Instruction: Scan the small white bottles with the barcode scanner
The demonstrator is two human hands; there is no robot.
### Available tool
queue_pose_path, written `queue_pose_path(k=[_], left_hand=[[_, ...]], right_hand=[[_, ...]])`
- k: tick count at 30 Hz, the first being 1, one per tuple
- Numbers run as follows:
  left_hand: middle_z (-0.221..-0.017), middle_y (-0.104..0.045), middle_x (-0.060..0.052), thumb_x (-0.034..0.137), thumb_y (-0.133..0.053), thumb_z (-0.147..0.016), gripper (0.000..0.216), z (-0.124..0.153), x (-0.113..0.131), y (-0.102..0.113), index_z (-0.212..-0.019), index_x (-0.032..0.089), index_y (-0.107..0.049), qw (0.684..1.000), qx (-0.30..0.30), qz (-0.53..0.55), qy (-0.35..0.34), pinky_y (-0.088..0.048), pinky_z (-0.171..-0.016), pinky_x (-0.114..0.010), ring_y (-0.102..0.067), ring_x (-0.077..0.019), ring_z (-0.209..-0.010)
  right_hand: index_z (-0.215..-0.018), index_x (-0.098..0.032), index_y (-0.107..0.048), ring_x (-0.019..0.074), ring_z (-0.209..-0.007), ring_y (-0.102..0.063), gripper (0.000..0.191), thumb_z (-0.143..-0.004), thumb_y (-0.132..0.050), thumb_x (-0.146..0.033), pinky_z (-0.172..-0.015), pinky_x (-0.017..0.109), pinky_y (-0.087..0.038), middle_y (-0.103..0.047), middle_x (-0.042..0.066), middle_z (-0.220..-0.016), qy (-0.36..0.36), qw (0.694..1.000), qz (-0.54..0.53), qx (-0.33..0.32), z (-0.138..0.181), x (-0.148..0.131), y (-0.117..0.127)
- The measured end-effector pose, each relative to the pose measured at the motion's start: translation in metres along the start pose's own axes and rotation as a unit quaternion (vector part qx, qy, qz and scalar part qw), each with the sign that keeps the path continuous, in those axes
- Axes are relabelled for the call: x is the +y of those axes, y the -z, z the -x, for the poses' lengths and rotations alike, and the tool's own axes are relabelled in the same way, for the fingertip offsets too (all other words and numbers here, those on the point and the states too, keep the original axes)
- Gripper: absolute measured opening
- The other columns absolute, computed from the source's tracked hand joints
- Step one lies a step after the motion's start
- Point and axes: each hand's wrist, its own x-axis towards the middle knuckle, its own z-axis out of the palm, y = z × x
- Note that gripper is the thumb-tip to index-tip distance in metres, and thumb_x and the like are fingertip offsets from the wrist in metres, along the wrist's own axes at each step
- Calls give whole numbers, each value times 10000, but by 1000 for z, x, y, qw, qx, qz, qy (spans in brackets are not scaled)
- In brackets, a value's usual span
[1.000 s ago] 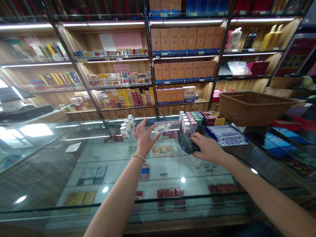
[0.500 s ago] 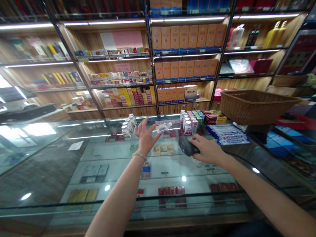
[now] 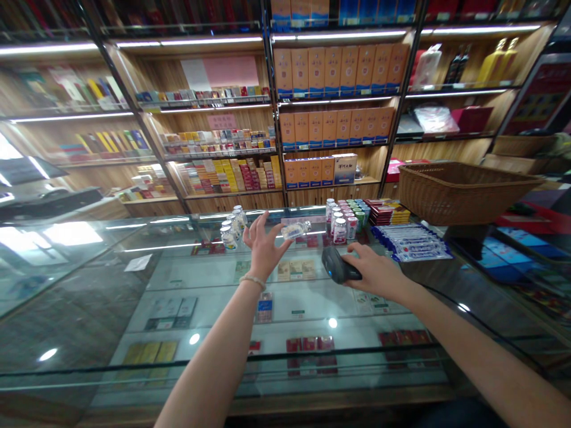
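My left hand (image 3: pixel 264 245) pinches the base of a small clear bottle (image 3: pixel 296 230) between thumb and index finger, its other fingers spread. The bottle lies tilted nearly sideways over the glass counter, its cap pointing right. My right hand (image 3: pixel 375 271) grips a black handheld barcode scanner (image 3: pixel 339 266), whose head points up and left towards the bottle; a small blue light glows on it. Several similar small bottles (image 3: pixel 229 229) stand in a row just left of my left hand. More capped bottles (image 3: pixel 339 230) stand in rows beyond the scanner.
Blue-and-white packets (image 3: pixel 413 242) and red and yellow packs (image 3: pixel 389 212) lie right of the bottles. A wicker basket (image 3: pixel 464 193) stands at the right. Boxed goods sit inside the glass counter (image 3: pixel 214 303). Shelves behind hold orange boxes (image 3: pixel 332 70). A cable runs from the scanner side.
Almost nothing differs. The scanner in my right hand has shifted very slightly; my left hand and the bottle hold their place.
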Motion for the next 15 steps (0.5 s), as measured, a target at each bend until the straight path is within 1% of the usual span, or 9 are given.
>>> queue_pose_path(k=[4,7,15], left_hand=[[-1578,-457,-119,481,-790,-818,348,0,0,0,-1119,311,-746,1000,0,4,-2,-162,-1226,-620,-395,-368,-1459],[-1582,-451,-119,483,-781,-825,349,1,-1,-1,-1124,307,-742,1000,-1,7,-3,-157,-1231,-619,-388,-367,-1461],[-1586,-444,-120,476,-782,-825,354,1,-2,-1,-1132,306,-741,1000,-3,7,-2,-164,-1231,-619,-384,-368,-1467]], right_hand=[[-1207,-235,-673,336,-1235,-580,430,-841,-765,-443,-804,412,-607,-540,153,-1371,2,1000,-7,16,1,0,-5],[-1221,-235,-669,344,-1252,-567,454,-837,-772,-452,-833,433,-608,-529,162,-1384,7,1000,-7,20,2,0,-8],[-1243,-227,-662,366,-1208,-553,507,-823,-772,-489,-960,520,-551,-532,175,-1391,34,998,4,46,4,5,-14]])
